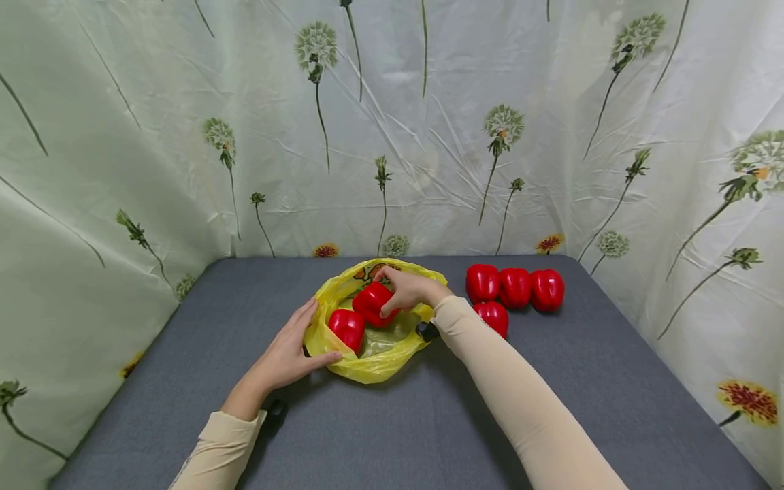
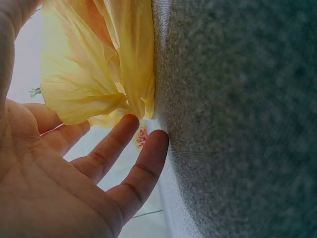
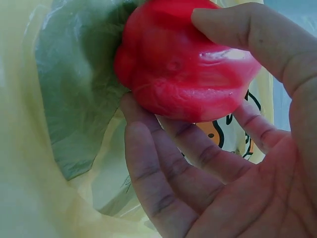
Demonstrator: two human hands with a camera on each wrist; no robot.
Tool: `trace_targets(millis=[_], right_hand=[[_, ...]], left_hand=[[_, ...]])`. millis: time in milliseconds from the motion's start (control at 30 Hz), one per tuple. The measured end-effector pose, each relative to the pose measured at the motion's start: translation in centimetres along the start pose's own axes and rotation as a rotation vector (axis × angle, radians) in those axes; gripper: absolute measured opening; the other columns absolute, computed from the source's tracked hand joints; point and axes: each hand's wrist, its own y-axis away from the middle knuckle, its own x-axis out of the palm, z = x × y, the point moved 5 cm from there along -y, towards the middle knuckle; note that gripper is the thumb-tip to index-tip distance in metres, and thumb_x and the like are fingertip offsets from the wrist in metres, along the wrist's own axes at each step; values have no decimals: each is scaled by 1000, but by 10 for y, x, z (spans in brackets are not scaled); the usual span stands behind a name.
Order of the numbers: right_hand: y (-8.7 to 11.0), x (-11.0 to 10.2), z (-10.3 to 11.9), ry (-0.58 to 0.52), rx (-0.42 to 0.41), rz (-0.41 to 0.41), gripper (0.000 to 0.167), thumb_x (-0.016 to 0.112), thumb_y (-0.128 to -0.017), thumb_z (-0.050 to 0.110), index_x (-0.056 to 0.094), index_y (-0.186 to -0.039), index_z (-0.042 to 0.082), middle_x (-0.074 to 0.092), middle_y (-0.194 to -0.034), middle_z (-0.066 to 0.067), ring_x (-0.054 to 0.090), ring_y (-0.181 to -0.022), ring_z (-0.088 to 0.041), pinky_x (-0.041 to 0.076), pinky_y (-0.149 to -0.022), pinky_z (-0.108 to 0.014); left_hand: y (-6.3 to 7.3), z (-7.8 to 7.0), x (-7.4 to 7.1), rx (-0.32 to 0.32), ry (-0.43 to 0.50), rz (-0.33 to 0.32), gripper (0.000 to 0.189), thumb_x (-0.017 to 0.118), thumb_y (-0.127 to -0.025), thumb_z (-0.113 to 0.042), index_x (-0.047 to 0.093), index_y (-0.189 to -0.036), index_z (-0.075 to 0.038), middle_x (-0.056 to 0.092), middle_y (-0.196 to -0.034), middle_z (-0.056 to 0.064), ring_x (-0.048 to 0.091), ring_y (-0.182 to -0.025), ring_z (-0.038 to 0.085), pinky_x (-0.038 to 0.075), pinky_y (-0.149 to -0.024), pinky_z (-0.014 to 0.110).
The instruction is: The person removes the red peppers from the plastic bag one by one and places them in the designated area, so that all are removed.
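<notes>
We looked down at a dark grey table [image 1: 380,435], where a yellow plastic bag [image 1: 370,373] sat near the far edge with its mouth gaping upward. Our left hand [image 1: 289,350] was spread wide against the bag's left side, the thumb reaching along the near rim and the other fingers resting outside; from the left wrist, we saw those fingers apart and only gently bent beside the thin plastic. Our right hand [image 1: 409,288] was inside the bag's mouth, holding a glossy red bell pepper [image 1: 371,305] — thumb on one side, fingers curled beneath the other. A second pepper [image 1: 346,331] lay in the bag, just to the left of the held one and nearer to us. Black and orange print [image 1: 372,272] showed on the bag's far inner wall. To the right of the bag, on the table, we had four loose peppers [image 1: 515,287]: three side by side near the far edge, and one in front of them, partly hidden by our right sleeve [image 1: 520,401]. Both sleeves were cream-coloured. Behind the table hung a pale curtain [image 1: 429,136] — patterned with dandelion heads, slim green stems and a few orange-red blooms.
</notes>
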Motion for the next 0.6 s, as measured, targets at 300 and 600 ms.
trace_targets(millis=[300, 600], right_hand=[[8, -3, -9, -26, 5, 4, 72, 85, -90, 17, 42, -148, 13, 62, -125, -15, 64, -84, -20, 60, -80, -38], [20, -8, -17, -83, 9, -9, 71, 82, -93, 21, 41, -150, 13, 64, -126, -16, 67, -89, -20, 64, -93, -45]], left_hand=[[0, 1, 1, -1, -2, -2, 114, 85, -88, -55, 26, -168, 2, 24, -177, 22, 30, -160, 47, 33, -125, 70], [0, 1, 1, 18, 0, -15, 114, 86, -87, -53, 27, -168, 3, 25, -177, 22, 31, -160, 47, 34, -125, 70]])
